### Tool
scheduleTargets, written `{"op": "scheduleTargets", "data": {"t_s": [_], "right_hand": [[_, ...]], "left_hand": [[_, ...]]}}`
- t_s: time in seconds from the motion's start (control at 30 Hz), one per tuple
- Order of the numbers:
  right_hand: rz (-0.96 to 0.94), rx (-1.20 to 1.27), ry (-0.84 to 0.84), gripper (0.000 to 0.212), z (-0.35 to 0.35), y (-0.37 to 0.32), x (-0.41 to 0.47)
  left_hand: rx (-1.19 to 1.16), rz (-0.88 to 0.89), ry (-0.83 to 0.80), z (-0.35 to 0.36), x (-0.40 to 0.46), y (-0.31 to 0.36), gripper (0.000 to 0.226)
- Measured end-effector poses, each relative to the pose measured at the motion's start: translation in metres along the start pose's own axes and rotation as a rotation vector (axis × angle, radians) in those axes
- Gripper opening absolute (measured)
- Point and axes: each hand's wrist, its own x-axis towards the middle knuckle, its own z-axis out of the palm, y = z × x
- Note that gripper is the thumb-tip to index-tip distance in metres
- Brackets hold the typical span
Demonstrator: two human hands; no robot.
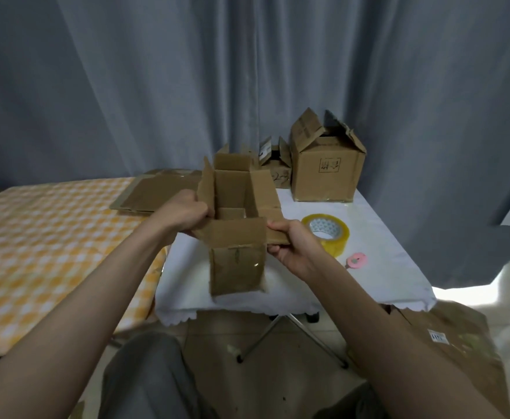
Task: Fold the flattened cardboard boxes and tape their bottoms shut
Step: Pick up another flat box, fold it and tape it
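Head view showed the left hand [184, 214] and right hand [293, 246] each gripping a flap of the small cardboard box [237, 234] between them, above the desk [383, 267]; tape roll [326, 237] lay just beyond the right hand.

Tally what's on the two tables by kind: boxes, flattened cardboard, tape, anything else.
Set-up cardboard boxes: 3, held box, large box, small box behind
Flattened cardboard: 1 pile, sheet count unclear
Tape rolls: 1
Pink cutters: 1
Total: 6
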Motion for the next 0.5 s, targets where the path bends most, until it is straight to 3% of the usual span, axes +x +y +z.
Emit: {"op": "scheduleTargets", "data": {"t_s": [0.13,0.23,0.3,0.37,0.43,0.5], "right_hand": [[-0.037,-0.276,0.102,0.025,-0.023,0.023,-0.004],[-0.088,-0.405,0.062,0.021,-0.025,0.016,-0.002],[-0.121,-0.452,0.021,0.015,-0.014,0.010,0.000],[-0.113,-0.455,-0.007,0.013,-0.003,0.011,0.005],[-0.082,-0.440,-0.021,0.015,0.004,0.015,0.012],[-0.046,-0.467,-0.013,0.020,0.009,0.015,0.016]], "left_hand": [[-0.078,-0.024,-0.084,0.020,-0.004,-0.003,0.024],[-0.068,0.060,0.114,0.028,0.003,-0.014,0.042],[0.069,0.127,0.240,0.018,0.009,-0.026,0.064],[0.367,0.207,0.340,0.006,0.014,-0.042,0.075],[0.585,0.364,0.362,0.001,0.014,-0.059,0.063],[0.674,0.477,0.273,0.002,0.015,-0.075,0.044]]}}
